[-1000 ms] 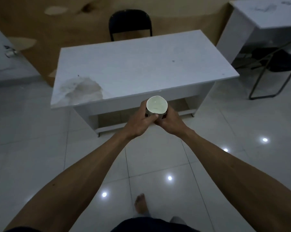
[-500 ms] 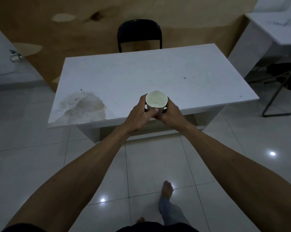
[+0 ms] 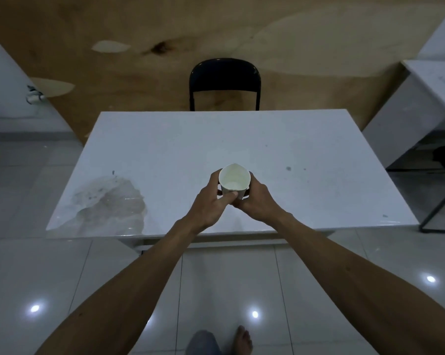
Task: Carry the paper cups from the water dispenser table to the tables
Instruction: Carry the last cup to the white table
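Both my left hand and right hand clasp the cup above the tabletop; squeezing harder risks spillage.

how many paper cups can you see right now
1. The paper cup is held upright in both hands, left hand and right hand, above the near part of the white table. Whether more are nested inside cannot be told.
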